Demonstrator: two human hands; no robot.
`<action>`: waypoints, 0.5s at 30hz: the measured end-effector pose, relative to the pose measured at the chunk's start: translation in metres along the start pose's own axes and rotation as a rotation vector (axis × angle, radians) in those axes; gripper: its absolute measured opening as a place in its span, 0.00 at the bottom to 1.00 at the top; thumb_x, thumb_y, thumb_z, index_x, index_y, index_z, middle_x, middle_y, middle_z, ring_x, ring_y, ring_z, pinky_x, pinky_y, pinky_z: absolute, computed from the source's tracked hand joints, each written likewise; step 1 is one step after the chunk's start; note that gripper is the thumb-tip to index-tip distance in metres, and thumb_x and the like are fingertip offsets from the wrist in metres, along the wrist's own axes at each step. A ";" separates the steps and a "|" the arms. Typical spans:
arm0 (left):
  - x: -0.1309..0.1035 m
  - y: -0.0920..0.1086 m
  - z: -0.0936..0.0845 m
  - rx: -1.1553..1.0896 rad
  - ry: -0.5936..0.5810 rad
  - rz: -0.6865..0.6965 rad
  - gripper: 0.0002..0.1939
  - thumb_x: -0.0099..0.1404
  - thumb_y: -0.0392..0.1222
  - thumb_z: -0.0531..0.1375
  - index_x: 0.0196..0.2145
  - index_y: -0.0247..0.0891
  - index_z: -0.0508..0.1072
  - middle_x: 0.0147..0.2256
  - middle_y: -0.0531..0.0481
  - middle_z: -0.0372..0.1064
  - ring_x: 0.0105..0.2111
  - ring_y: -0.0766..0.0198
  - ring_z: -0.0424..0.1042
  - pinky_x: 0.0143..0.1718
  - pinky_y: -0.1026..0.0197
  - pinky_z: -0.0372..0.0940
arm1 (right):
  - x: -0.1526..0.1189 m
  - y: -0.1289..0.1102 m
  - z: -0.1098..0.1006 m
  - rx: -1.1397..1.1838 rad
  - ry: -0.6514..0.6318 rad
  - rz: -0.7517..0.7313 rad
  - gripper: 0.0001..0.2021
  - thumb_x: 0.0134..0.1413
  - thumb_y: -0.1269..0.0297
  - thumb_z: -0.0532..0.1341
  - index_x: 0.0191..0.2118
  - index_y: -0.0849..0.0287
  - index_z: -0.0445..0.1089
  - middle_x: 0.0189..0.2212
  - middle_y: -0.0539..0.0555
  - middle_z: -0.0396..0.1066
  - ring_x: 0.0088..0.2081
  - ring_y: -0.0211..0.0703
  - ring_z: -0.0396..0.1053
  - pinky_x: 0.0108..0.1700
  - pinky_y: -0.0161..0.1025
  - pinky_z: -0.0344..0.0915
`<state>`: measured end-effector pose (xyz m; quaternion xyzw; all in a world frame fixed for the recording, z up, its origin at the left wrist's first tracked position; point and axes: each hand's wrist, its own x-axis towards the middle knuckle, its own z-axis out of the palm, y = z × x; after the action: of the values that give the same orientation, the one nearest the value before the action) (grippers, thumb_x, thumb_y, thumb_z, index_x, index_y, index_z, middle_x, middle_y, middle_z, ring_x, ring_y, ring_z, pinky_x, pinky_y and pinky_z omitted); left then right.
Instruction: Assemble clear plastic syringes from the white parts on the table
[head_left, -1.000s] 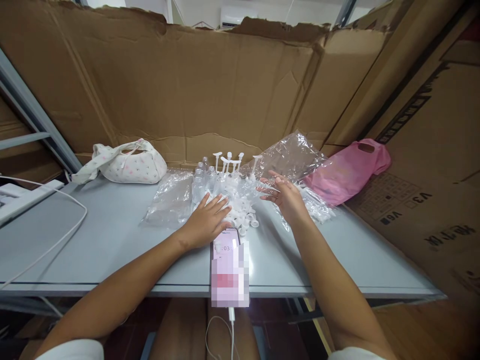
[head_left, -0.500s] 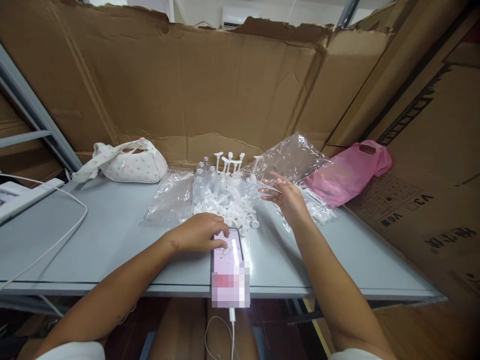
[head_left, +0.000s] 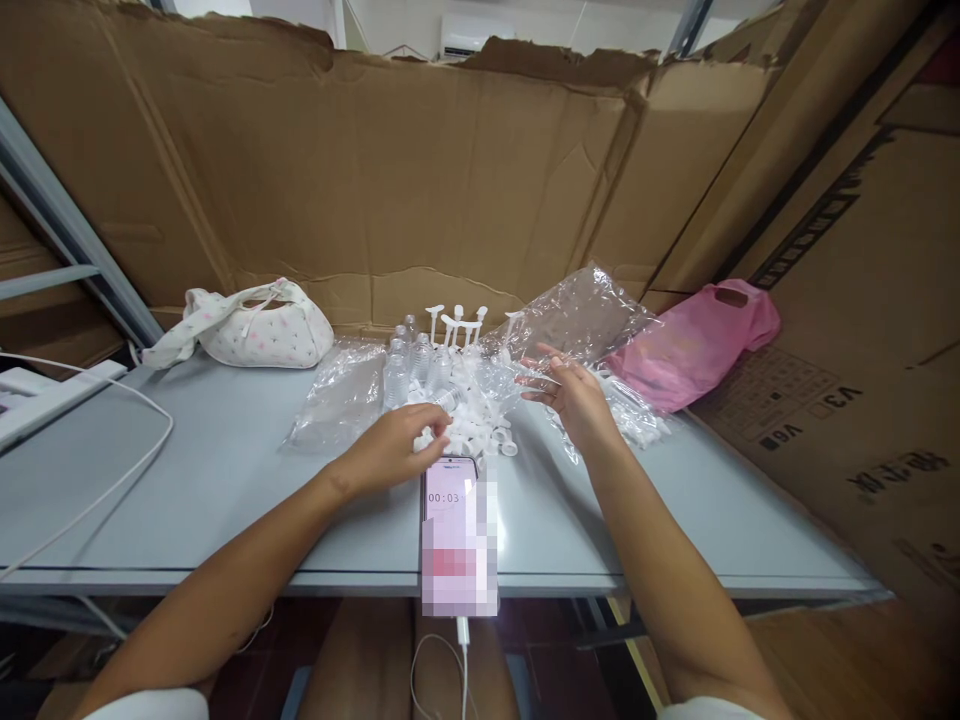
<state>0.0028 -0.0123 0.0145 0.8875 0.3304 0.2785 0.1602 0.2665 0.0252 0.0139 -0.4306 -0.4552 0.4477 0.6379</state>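
A bag [head_left: 251, 328] sits at the table's [head_left: 187, 480] back left. The left hand [head_left: 397, 447] curls over the white caps [head_left: 480, 432] mid-table, maybe pinching one. Little bottles [head_left: 409, 365] stand behind, still uncapped. The right hand [head_left: 574, 392], fingers spread, touches clear wrap [head_left: 577, 315].

One phone [head_left: 456, 520], perhaps three bags [head_left: 341, 398]

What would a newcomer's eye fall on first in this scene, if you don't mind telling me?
Most likely the heap of small white plastic parts and clear little bottles at the middle of the grey table, with the left hand at its near edge and the right hand on crinkled clear plastic bags. Next, the phone at the table's front edge and the pink bag at far right.
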 end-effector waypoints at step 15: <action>0.007 -0.034 0.011 0.545 0.099 0.092 0.07 0.65 0.38 0.56 0.34 0.39 0.75 0.47 0.45 0.71 0.50 0.52 0.65 0.51 0.48 0.56 | 0.002 0.003 -0.001 -0.023 -0.008 -0.009 0.18 0.54 0.58 0.60 0.50 0.55 0.68 0.41 0.55 0.75 0.32 0.41 0.76 0.31 0.38 0.75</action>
<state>-0.0032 0.0163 -0.0073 0.8973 0.3598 0.2293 -0.1134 0.2674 0.0273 0.0116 -0.4338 -0.4649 0.4413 0.6332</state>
